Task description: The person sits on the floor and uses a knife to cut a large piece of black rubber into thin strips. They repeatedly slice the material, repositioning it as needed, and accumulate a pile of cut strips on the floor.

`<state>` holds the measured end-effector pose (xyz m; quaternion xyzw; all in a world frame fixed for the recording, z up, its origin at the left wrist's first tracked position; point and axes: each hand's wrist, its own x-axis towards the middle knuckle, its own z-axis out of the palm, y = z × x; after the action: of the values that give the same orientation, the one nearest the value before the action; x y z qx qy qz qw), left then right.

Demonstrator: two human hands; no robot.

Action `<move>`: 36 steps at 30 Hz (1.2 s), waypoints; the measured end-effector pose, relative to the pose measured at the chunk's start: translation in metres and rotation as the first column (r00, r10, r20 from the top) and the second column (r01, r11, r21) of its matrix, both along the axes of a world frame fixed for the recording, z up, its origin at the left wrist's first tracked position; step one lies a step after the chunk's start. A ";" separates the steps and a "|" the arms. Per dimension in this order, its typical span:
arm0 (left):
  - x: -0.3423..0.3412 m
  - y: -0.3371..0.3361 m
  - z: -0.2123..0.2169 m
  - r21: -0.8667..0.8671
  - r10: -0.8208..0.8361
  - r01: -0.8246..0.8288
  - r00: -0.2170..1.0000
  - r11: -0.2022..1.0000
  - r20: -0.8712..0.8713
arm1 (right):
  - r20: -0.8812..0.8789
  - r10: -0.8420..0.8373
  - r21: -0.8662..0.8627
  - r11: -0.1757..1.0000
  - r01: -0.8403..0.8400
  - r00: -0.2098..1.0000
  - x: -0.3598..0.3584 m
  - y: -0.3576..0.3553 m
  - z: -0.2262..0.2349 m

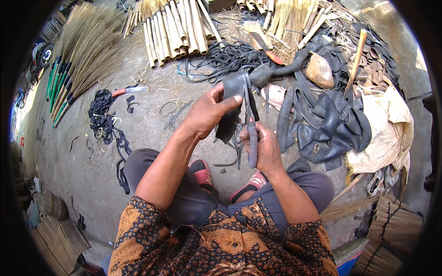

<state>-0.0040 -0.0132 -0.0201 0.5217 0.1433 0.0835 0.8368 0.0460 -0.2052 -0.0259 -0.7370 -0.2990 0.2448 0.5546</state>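
Note:
My left hand [207, 112] is closed on a strip of black rubber [234, 87], thumb on top, with the strip hanging below the fingers. The rubber looks like cut inner tube, and its far end seems to run toward the tube pile on the right. In my right hand [269, 149] is a pair of scissors [252, 142] with wrapped grey-blue handles. Their long blades point away from me and lie against the right edge of the rubber. Whether the blades are parted is hard to make out. Thin black offcuts [237, 154] lie on the floor beneath.
Grass brooms [87, 50] lie far left, near a red-handled knife [129, 90] and black strips [101, 110]. Bamboo-handled bundles [177, 30] and tangled rubber strips [225, 60] lie ahead. To the right are a large knife [263, 43], a stone [319, 71], rubber tubes [331, 124] and a pale sack [386, 119].

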 end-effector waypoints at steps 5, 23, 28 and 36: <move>0.000 0.006 0.002 -0.007 0.082 -0.082 0.997 0.997 0.008 | -0.013 0.053 0.001 0.999 -0.053 0.999 -0.001 0.004 -0.002; -0.001 -0.001 0.003 0.011 0.055 -0.055 0.998 0.998 0.007 | 0.041 0.024 -0.098 0.995 -0.020 0.999 0.001 0.003 0.000; -0.002 -0.011 -0.002 0.081 -0.008 0.008 1.000 0.997 -0.003 | 0.135 -0.013 -0.218 0.975 0.043 0.991 0.009 0.000 0.002; 0.000 0.003 0.006 -0.084 0.069 -0.070 0.997 0.994 -0.015 | 0.118 0.033 -0.161 0.987 -0.014 0.992 0.003 -0.005 0.008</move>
<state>-0.0039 -0.0103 -0.0140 0.4809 0.1699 0.1034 0.8539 0.0491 -0.2103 -0.0176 -0.7890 -0.3199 0.2295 0.4717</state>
